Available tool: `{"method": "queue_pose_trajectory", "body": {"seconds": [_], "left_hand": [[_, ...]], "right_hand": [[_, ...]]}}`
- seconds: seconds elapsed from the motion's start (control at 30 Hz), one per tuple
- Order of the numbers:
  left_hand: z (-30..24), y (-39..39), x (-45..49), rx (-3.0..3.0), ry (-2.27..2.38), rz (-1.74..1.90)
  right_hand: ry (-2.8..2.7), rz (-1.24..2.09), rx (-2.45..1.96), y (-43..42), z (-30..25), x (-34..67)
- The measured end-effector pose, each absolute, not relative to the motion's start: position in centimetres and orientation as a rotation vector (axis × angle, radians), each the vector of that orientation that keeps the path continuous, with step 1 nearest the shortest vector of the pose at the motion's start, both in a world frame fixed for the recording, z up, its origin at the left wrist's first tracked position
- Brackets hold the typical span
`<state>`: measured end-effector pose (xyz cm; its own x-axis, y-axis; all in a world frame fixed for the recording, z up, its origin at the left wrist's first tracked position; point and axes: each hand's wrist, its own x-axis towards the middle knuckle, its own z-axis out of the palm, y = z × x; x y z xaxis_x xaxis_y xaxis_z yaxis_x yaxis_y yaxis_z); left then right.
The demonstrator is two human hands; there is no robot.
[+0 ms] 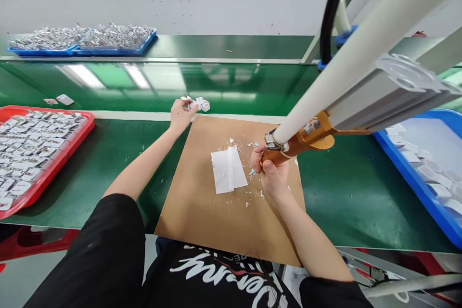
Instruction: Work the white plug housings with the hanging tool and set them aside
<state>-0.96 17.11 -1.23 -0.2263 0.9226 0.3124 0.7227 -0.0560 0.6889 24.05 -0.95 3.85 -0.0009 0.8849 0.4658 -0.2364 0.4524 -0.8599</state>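
Observation:
My left hand (181, 114) reaches forward to the far edge of the brown board (202, 211), fingers pinched on a small white and metal part (187, 100). A small white plug housing (204, 104) lies just right of it on the green conveyor belt (151, 84). My right hand (271, 169) is wrapped around the orange handle of a dispensing gun (299, 142) that hangs from a white tube (361, 45), its tip pointing down at the board. A folded white paper (228, 169) lies on the board left of that hand, with white glue crumbs scattered around.
A red tray (77, 142) full of white parts sits at the left. A blue tray (411, 173) with white housings is at the right. Blue trays (119, 50) of metal pieces stand beyond the belt. Two small parts (59, 101) lie on the belt at left.

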Motion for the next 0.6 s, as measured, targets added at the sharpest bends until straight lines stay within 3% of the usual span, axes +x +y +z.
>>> {"method": "queue_pose_trajectory", "body": {"seconds": [0.13, 0.27, 0.6], "left_hand": [[-1.4, 8.9, 1.4, 2.170, 1.604, 0.879], [-2.1, 3.6, 2.3, 2.350, 1.625, 0.718], [-1.7, 1.6, 0.9, 2.233, 1.283, 0.783]], "right_hand": [[-1.265, 0.975, -0.638, -1.1, 4.1, 23.9], [-1.264, 0.980, -0.607, -1.1, 4.2, 23.6], [-1.258, 1.007, -0.558, -1.2, 4.2, 23.4]]}}
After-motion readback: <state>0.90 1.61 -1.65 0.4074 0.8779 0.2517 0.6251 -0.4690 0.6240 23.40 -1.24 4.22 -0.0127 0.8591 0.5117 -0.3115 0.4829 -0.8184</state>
